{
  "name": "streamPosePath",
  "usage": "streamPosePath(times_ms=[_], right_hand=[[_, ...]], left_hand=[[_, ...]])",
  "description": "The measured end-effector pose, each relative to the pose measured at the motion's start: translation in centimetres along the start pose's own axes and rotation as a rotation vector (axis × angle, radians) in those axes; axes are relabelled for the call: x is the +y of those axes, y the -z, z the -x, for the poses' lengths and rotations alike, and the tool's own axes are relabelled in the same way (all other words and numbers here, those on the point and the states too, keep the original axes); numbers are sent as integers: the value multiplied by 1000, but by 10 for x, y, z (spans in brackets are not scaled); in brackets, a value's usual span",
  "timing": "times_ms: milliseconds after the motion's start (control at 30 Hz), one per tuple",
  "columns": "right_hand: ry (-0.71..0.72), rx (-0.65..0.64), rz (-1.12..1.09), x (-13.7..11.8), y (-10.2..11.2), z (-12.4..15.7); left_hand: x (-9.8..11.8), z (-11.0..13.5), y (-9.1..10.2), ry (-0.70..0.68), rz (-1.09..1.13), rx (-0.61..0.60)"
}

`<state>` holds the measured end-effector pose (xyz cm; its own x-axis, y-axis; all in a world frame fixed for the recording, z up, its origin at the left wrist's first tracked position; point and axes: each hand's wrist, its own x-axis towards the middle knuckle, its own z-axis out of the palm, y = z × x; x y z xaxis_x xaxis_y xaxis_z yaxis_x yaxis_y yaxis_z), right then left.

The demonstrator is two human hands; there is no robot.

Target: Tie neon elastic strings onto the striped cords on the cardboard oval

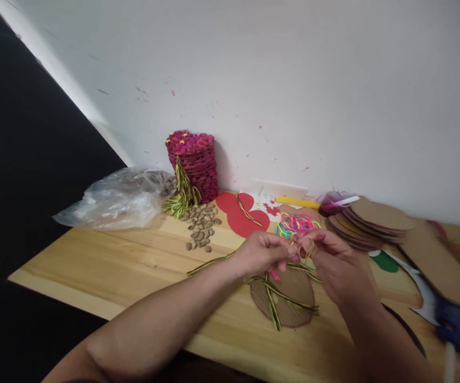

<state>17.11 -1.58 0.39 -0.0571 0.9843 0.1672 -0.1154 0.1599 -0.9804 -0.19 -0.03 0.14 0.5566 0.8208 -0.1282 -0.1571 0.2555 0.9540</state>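
Note:
My left hand (260, 252) and my right hand (336, 266) meet above the table, fingertips close together. Between them a thin yellow-green cord (309, 249) forms a small loop at my right fingers. Both hands are closed in a pinch on this cord; its exact path between the fingertips is blurred. Below lies a brown cardboard disc (300, 314) with a reddish rim. Yellow-and-black cords (270, 303) lie across the disc, and others stick out on both sides under my hands. Just behind my fingers is a tangle of multicoloured cord (294, 223).
Behind stand a magenta woven container (198, 170) with a yellow-green tassel (182, 191), and a plastic bag (114, 199). Brown pebble-like pieces (202, 229) and red paper (246, 226) lie nearby. Rightward are stacked cardboard pieces (382, 215) and a blurred blue-handled tool (459, 327).

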Motion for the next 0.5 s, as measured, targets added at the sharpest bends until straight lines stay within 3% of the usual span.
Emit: streamPosePath(times_ms=[167, 333, 500], right_hand=[[-62, -26, -66, -8, -4, 1], [-110, -43, -204, -17, -6, -1], [-61, 59, -223, -20, 2, -6]], left_hand=[[4, 1, 1, 63, 95, -68], [9, 4, 4, 143, 32, -126], [9, 2, 11, 168, -40, -203]])
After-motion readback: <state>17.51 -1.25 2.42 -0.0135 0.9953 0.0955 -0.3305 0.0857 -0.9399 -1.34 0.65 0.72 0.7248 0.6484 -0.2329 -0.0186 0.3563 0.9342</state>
